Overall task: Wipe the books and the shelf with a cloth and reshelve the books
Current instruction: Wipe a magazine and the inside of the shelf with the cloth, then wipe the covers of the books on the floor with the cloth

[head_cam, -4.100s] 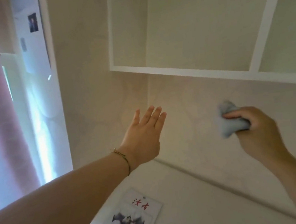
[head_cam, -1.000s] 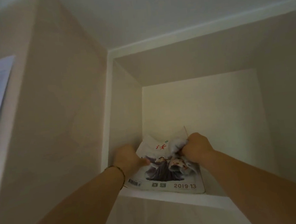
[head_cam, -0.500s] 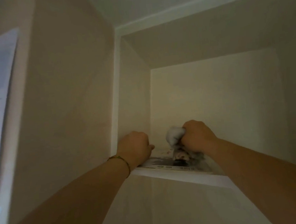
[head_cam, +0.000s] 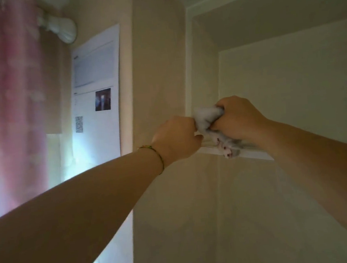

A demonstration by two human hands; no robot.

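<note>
Hands raised at shelf (head_cam: 253, 154) edge, right (head_cam: 236, 118) gripping cloth (head_cam: 206, 117), left (head_cam: 176, 138) curled, contents unclear.

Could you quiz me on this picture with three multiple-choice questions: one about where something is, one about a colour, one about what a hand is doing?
1. Where does the magazine lie?
A. flat at the front edge of the shelf
B. on the floor
C. pinned to the wall

2. What colour is the curtain on the left?
A. green
B. pink
C. black

3. What is the right hand doing?
A. hanging open
B. pointing at the ceiling
C. gripping a bunched cloth

Answers:
1. A: its printed edge pokes over the shelf's lip below the hands.
2. B: the fabric shows pale pink.
3. C: the fingers are curled round the pale cloth.
</note>
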